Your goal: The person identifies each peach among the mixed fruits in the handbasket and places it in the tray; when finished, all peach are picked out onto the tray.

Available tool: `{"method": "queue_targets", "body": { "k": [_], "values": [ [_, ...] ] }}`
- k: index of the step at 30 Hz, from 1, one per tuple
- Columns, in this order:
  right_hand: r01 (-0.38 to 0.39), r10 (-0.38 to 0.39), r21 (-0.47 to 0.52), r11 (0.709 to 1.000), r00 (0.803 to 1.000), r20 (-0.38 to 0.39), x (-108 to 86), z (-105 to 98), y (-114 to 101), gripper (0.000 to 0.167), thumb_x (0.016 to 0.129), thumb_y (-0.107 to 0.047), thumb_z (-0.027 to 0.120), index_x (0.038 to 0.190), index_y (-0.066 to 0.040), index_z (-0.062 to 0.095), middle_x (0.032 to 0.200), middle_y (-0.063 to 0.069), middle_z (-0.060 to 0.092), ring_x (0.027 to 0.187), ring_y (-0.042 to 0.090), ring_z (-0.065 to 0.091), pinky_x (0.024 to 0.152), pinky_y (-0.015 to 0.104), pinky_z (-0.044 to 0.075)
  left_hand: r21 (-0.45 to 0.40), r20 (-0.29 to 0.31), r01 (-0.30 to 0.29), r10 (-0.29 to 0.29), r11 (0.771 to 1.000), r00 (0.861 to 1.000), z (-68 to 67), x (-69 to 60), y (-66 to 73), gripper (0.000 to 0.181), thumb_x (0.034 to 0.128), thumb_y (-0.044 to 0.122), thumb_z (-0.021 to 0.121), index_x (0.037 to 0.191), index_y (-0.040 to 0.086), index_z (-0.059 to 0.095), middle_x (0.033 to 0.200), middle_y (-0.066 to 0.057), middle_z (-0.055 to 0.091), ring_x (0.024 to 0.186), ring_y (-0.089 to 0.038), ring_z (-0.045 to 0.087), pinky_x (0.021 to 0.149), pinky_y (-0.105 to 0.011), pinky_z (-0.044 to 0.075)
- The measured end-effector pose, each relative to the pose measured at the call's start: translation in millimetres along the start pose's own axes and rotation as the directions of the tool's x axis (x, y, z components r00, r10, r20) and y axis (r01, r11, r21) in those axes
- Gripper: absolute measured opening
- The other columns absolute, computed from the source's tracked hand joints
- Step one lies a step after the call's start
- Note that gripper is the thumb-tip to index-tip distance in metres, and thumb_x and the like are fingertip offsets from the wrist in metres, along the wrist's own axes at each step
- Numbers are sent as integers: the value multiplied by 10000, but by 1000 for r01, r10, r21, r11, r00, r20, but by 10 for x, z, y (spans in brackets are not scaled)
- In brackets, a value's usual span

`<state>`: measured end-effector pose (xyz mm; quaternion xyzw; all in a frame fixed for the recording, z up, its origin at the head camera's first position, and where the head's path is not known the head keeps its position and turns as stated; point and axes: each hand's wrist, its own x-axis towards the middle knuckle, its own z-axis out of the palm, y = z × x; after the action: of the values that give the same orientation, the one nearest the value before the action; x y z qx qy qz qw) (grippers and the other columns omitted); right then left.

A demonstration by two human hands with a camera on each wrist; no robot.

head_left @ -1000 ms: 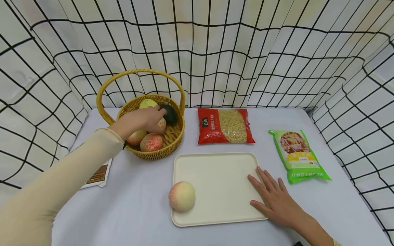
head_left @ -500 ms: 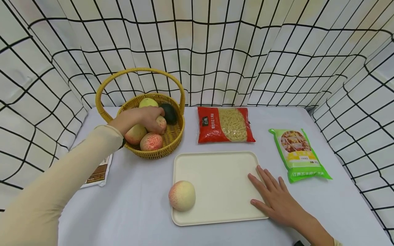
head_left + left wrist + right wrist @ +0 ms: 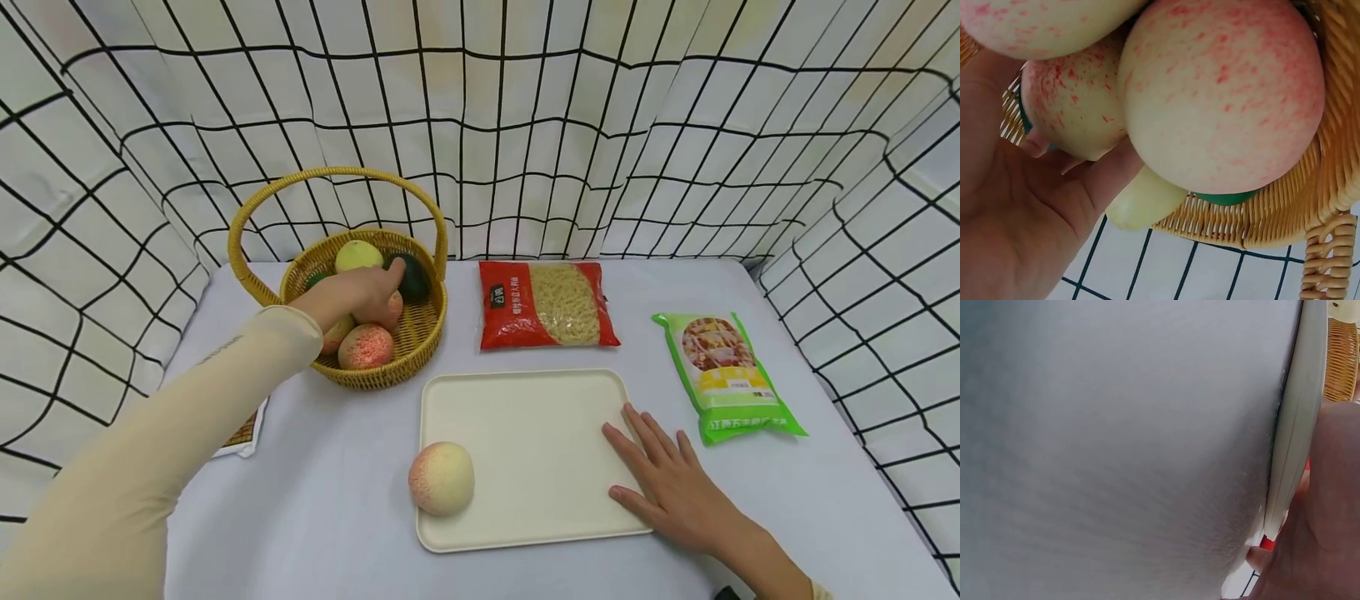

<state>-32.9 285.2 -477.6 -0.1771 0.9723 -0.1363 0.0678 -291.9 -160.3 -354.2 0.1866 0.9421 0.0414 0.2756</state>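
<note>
Inside the wicker basket, my left hand grips a speckled peach. In the left wrist view, the fingers and thumb curl round this peach, and a larger peach sits close beside it. Another reddish peach lies just in front of the hand, with a yellow-green fruit behind it and a dark green fruit to its right. My right hand rests with spread fingers on the right edge of a cream tray. A pale peach lies at the tray's left side.
A red bag of pasta lies behind the tray. To the right is a green bag, and a partly hidden packet lies under the left sleeve. The basket's tall handle arches over the fruit. Black-gridded white cloth encloses the table.
My left forearm has swung slightly to the right while the hand stays at the same peach in the basket. The right hand and the tray have kept their places.
</note>
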Motion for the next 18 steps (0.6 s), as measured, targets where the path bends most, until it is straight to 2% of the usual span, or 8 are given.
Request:
{"method": "queue_targets", "body": {
  "k": [2, 5, 8, 13, 16, 18],
  "values": [
    [0, 0, 3, 1000, 1000, 1, 1, 1, 1, 781, 1023, -593, 600, 1692, -369, 266, 1812, 64, 139, 1640, 420, 190, 1184, 820, 191, -8, 1, 4, -4, 1000, 1000, 7, 4, -8, 1107, 933, 292, 756, 1685, -11, 2, 1612, -375, 412, 1478, -504, 478, 1217, -635, 398],
    [4, -4, 3, 1000, 1000, 0, 6, 5, 3, 779, 1025, -587, 600, 1692, -372, 261, 1813, 62, 134, 1641, 419, 184, 1185, 818, 189, -19, 3, -20, 20, 1000, 1000, 14, 13, -53, 1023, 948, 283, 745, 1670, -2, 79, 1638, -360, 384, 1529, -513, 405, 1246, -650, 350],
    [7, -7, 2, 1000, 1000, -1, 9, 13, 3, 777, 1026, -583, 603, 1692, -367, 267, 1812, 68, 136, 1639, 425, 186, 1181, 821, 192, -27, 1, -63, 63, 998, 998, 35, 38, -123, 856, 960, 272, 735, 1588, 8, 217, 1613, -318, 445, 1508, -501, 442, 1233, -638, 374],
    [13, -13, -4, 1000, 1000, -2, 8, 21, 2, 778, 1026, -576, 607, 1692, -355, 271, 1810, 79, 142, 1633, 434, 197, 1174, 824, 203, -13, -32, -130, 129, 991, 991, 42, 61, -224, 612, 927, 257, 708, 1442, 76, 432, 1411, -236, 610, 1284, -400, 604, 1109, -583, 486],
    [15, -15, -13, 1000, 1000, -8, 9, 17, 5, 779, 1026, -569, 611, 1692, -355, 268, 1810, 79, 141, 1631, 430, 201, 1175, 819, 209, 25, -67, -187, 189, 982, 980, 4, 55, -255, 475, 912, 262, 682, 1350, 109, 580, 1252, -167, 665, 1121, -326, 609, 1018, -549, 514],
    [15, -15, -12, 1000, 1000, -14, 7, 16, 8, 781, 1025, -562, 617, 1692, -353, 270, 1809, 79, 145, 1630, 428, 205, 1176, 815, 211, 39, -99, -220, 223, 975, 970, -23, 46, -274, 405, 923, 271, 660, 1300, 123, 638, 1205, -127, 680, 1099, -299, 604, 1014, -531, 516]
  ]
}}
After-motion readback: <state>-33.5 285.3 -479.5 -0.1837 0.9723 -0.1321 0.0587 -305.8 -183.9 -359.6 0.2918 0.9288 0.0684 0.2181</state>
